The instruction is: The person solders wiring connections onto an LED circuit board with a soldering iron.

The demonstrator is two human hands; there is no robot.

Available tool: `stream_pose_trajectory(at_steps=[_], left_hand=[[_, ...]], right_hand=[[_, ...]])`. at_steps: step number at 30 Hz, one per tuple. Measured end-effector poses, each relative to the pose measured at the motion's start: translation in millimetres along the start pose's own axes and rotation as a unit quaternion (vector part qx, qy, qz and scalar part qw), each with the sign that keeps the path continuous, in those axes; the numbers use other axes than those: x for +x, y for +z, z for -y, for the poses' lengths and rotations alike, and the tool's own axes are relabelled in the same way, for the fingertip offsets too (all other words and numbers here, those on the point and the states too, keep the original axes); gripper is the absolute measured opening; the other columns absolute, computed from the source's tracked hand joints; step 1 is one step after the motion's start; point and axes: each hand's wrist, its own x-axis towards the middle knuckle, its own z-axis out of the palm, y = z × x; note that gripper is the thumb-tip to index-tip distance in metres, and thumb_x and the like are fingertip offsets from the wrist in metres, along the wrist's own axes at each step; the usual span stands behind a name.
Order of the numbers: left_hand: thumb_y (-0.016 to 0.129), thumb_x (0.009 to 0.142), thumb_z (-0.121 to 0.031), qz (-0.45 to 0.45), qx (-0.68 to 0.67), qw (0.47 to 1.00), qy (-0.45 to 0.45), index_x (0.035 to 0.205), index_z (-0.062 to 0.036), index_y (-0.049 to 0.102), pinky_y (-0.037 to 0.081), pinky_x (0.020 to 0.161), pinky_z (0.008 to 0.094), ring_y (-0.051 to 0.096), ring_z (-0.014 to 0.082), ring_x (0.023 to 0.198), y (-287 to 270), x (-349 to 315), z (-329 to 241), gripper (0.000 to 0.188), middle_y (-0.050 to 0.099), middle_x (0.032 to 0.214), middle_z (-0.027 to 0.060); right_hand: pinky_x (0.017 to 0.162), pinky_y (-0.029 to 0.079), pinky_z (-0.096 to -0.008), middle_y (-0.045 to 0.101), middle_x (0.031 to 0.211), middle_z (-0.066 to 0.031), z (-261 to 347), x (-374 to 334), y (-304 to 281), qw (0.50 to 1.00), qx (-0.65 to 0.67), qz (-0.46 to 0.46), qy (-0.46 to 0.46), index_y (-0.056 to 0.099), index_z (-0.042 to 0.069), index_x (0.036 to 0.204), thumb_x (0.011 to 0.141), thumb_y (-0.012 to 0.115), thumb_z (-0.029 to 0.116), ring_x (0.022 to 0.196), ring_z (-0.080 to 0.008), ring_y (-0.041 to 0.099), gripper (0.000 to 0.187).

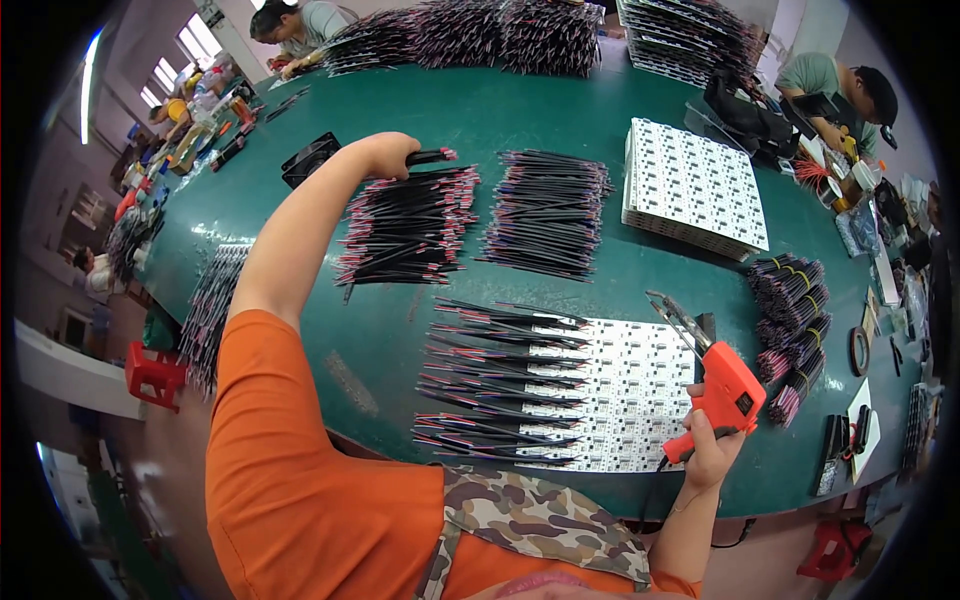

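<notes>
Left hand (385,155) reaches far across the green tabletop (600,110), fingers pinched on a few black wire leads (432,156) at the far edge of a wire pile (408,225). Right hand (712,440), near right, is closed around the grip of an orange soldering gun (722,385), tip over the white circuit board panel (620,390) lined with wires. A second wire pile (548,212) lies right of the first.

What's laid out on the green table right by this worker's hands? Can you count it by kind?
Loose heaps of black wires with red tips: 2
Stacks of white circuit panels: 1
Flat white circuit panel with wires laid on it: 1
Orange soldering gun, in right hand: 1
Total: 5
</notes>
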Motion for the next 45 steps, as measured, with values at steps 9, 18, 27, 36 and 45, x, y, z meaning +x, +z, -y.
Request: stream_pose_trajectory(at_steps=[9, 18, 27, 36, 45], left_hand=[[0.072, 0.069, -0.011, 0.008, -0.004, 1.000, -0.027, 0.096, -0.0007, 0.066, 0.052, 0.076, 0.0444, 0.067, 0.0358, 0.085, -1, -4, 8, 0.030, 0.070, 0.089, 0.0187], [0.073, 0.071, -0.010, 0.007, -0.062, 0.994, -0.088, 0.103, -0.0017, 0.066, 0.053, 0.078, 0.0439, 0.068, 0.0348, 0.089, -5, -12, 9, 0.033, 0.071, 0.092, 0.0189], [0.072, 0.073, -0.005, 0.024, 0.020, 0.996, -0.085, 0.104, -0.0013, 0.067, 0.056, 0.074, 0.0434, 0.071, 0.0315, 0.084, -3, -6, 23, 0.032, 0.072, 0.093, 0.0184], [0.071, 0.088, -0.006, -0.216, -0.708, 0.670, 0.059, 0.107, -0.0025, 0.059, 0.049, 0.058, 0.0264, 0.060, 0.0096, 0.066, -31, -75, -89, 0.023, 0.064, 0.085, 0.0027], [0.071, 0.090, -0.007, -0.137, -0.814, 0.532, 0.187, 0.103, -0.0033, 0.059, 0.051, 0.062, 0.0255, 0.063, 0.0134, 0.070, -21, -113, -293, 0.018, 0.064, 0.092, 0.0055]], right_hand=[[0.067, 0.050, -0.0255, 0.068, 0.104, -0.0138, 1, 0, 1, 1.000, 0.009, -0.006, -0.005, 0.053, -0.005, 0.129, 0.083, 0.065, 0.009, 0.071, -0.0116, 0.059, 0.049], [0.067, 0.050, -0.0256, 0.068, 0.104, -0.0142, 3, -1, 1, 1.000, 0.005, -0.001, -0.015, 0.054, -0.005, 0.128, 0.084, 0.065, 0.007, 0.072, -0.0116, 0.060, 0.047], [0.067, 0.051, -0.0258, 0.068, 0.106, -0.0149, 0, 0, -1, 1.000, 0.015, -0.001, -0.022, 0.052, -0.005, 0.130, 0.084, 0.065, 0.006, 0.072, -0.0121, 0.060, 0.049], [0.066, 0.051, -0.0265, 0.067, 0.109, -0.0150, 5, -1, 9, 0.997, 0.072, -0.036, 0.013, 0.052, -0.004, 0.130, 0.088, 0.063, 0.005, 0.074, -0.0132, 0.062, 0.044], [0.086, 0.047, -0.0288, 0.061, 0.111, -0.0069, 44, 42, 88, 0.992, 0.004, -0.050, -0.118, 0.046, 0.000, 0.135, 0.083, 0.078, 0.007, 0.097, -0.0134, 0.057, 0.062]])
